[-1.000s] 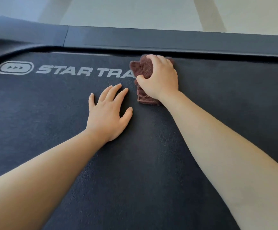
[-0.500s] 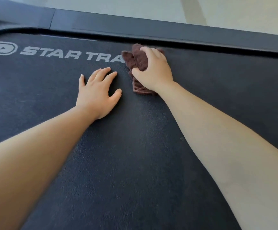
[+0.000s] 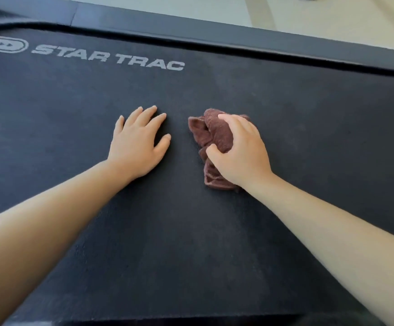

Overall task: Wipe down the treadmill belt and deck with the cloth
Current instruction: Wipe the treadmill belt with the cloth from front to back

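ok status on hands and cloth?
Right hand gripping bunched brown cloth on belt. Left hand flat on belt, empty. Nothing in the way.

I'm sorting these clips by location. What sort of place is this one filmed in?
Probably a gym or fitness room, though a home setup can't be ruled out. The hands rest on a wide black treadmill belt printed with a STAR TRAC logo, edged by a dark side rail, with pale floor beyond.

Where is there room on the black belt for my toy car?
The belt is bare right of the brown cloth, up to the side rail. It's bare below the forearms too. It's crowded between the left hand and right hand.
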`<state>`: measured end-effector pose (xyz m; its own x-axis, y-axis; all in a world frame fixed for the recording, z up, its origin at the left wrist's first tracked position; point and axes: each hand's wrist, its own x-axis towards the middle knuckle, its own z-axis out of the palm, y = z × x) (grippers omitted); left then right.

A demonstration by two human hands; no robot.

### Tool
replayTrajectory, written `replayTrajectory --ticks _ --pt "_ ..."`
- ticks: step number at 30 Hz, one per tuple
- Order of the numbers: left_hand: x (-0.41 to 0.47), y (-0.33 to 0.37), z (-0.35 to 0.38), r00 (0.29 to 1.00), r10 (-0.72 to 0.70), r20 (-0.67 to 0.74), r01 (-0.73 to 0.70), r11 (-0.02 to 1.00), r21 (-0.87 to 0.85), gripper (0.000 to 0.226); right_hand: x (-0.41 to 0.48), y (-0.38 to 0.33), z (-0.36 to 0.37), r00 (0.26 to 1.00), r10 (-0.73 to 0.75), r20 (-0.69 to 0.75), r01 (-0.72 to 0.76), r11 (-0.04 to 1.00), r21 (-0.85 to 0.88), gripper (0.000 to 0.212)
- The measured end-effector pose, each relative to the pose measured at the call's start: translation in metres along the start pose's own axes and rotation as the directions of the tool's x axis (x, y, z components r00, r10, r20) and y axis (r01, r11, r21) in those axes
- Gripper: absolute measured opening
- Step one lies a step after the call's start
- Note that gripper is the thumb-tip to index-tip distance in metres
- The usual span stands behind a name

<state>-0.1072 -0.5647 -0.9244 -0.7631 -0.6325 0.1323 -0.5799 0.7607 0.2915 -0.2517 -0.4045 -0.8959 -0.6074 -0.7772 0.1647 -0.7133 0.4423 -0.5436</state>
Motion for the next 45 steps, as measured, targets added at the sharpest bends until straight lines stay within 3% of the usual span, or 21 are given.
replayTrajectory --ticks 3,6,10,21,32,39,45 --pt "-0.018 0.015 0.001 0.999 -0.025 0.034 0.023 0.999 0.035 0.058 0.023 0.001 -0.001 0.997 0.075 -0.035 -0.075 0.997 0.014 0.058" --pt "-0.024 0.02 0.005 0.999 -0.039 0.031 0.036 0.997 0.068 0.058 0.019 0.008 -0.002 0.999 0.035 -0.017 -0.034 0.999 0.027 0.06" --pt "-0.025 0.02 0.003 0.999 -0.047 0.027 0.045 0.996 0.072 0.057 -0.025 0.012 -0.01 0.999 -0.04 0.006 0.039 0.998 0.046 0.06" --pt "-0.03 0.025 -0.003 0.996 -0.074 0.046 0.071 0.996 0.056 0.054 -0.162 -0.012 -0.021 0.994 -0.06 0.087 0.066 0.995 -0.069 0.069" --pt "-0.077 0.028 -0.01 0.996 0.016 0.087 -0.016 1.0 0.0 0.054 -0.064 0.001 -0.014 0.998 0.055 0.022 -0.053 0.993 -0.101 0.066" --pt "-0.072 0.044 -0.005 0.979 0.148 0.14 -0.148 0.989 -0.007 0.054 -0.091 0.018 -0.027 1.0 -0.019 0.004 0.02 0.997 -0.072 0.065" --pt "-0.017 0.054 0.008 0.987 0.082 0.136 -0.082 0.997 -0.006 0.054 -0.032 0.037 -0.027 0.991 0.114 -0.076 -0.118 0.991 -0.059 0.062"
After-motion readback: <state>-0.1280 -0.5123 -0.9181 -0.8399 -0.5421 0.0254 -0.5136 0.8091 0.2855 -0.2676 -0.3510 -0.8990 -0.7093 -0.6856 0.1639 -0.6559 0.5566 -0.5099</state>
